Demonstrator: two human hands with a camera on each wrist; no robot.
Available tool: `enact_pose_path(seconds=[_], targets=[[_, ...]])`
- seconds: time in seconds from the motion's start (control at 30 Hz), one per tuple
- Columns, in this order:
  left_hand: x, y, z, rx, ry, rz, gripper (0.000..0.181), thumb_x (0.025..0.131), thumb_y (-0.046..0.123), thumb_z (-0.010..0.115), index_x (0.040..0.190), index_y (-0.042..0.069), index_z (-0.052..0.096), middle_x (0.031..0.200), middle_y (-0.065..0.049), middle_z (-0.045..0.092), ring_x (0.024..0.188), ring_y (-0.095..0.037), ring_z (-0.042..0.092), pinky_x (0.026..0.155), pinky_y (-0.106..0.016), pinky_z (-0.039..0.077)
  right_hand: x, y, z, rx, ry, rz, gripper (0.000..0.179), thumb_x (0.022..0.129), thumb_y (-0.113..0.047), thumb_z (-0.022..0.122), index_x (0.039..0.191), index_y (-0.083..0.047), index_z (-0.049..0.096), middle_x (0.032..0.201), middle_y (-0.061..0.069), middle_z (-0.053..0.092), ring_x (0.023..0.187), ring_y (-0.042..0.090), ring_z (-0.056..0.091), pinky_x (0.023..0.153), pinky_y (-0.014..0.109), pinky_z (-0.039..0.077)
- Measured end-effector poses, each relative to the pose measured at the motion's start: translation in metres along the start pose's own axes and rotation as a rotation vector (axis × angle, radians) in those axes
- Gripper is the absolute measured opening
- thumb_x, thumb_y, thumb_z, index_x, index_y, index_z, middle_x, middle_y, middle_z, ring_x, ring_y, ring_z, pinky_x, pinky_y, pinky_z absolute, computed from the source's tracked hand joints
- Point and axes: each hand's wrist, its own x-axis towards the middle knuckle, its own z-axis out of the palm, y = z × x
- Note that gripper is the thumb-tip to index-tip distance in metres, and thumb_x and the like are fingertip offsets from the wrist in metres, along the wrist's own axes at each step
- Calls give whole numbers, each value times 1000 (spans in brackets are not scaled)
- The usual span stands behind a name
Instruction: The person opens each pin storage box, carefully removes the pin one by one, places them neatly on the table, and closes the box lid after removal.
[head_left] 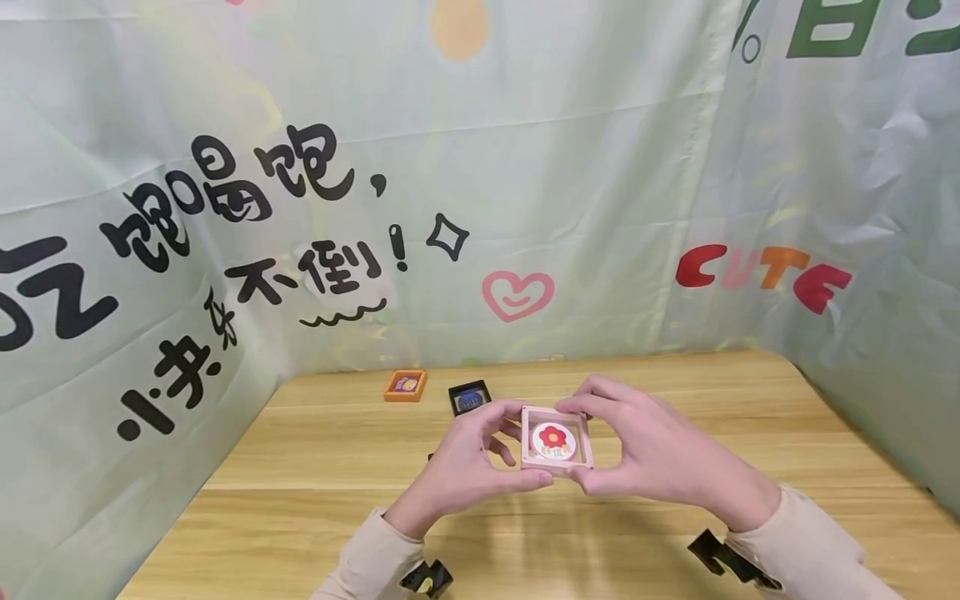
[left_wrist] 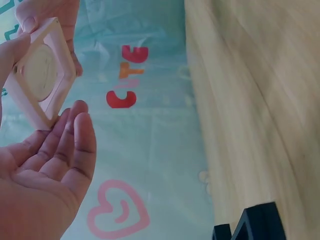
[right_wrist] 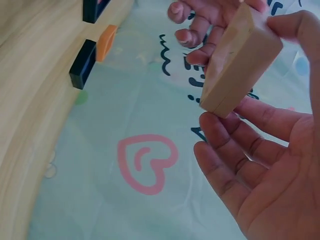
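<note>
The near edge of the tabletop (head_left: 300, 542) is cut off in the head view, and so are the ends of the two sleeves (head_left: 813, 542). The left hand (head_left: 459, 468) hides most of a dark thing (head_left: 431, 457) on the tabletop, so only a tiny bit peeks out. In the right wrist view, a dark box is cut off at the top. The gold words under the red flower on the round badge (head_left: 554, 441) are too small to read well.

Near the far edge of the tabletop, left of the middle, sits an orange box (head_left: 406, 386). Just to its right is a black box (head_left: 469, 397) with something blue in it. The left hand is right in front of this black box and nearly covers its near side. Behind the tabletop hangs a pale cloth (head_left: 585, 183) with big words and a pink heart.

The pink box (head_left: 558, 467) is up in the air over the tabletop, between the two hands, with the badge in it. The left hand pinches its left side. The right hand pinches its right side, thumb low and finger on top.
</note>
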Motion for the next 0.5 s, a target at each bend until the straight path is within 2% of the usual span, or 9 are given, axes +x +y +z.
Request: enact_pose_path(seconds=[0.2, 0.5], targets=[[-1, 2, 2, -92, 34, -20, 58, 80, 21, 96, 131, 24, 69, 115, 6, 74, 105, -15, 69, 81, -30, 63, 1, -4, -2, 2, 9, 6, 50, 82, -38, 90, 127, -24, 75, 114, -19, 64, 94, -1, 59, 76, 23, 55], [0, 3, 3, -129, 64, -15, 59, 80, 18, 96, 132, 21, 68, 116, 3, 73, 103, -15, 68, 80, -29, 63, 7, -5, -1, -17, -14, 19, 56, 82, -42, 89, 132, -21, 73, 126, -15, 70, 104, 5, 69, 80, 28, 61]])
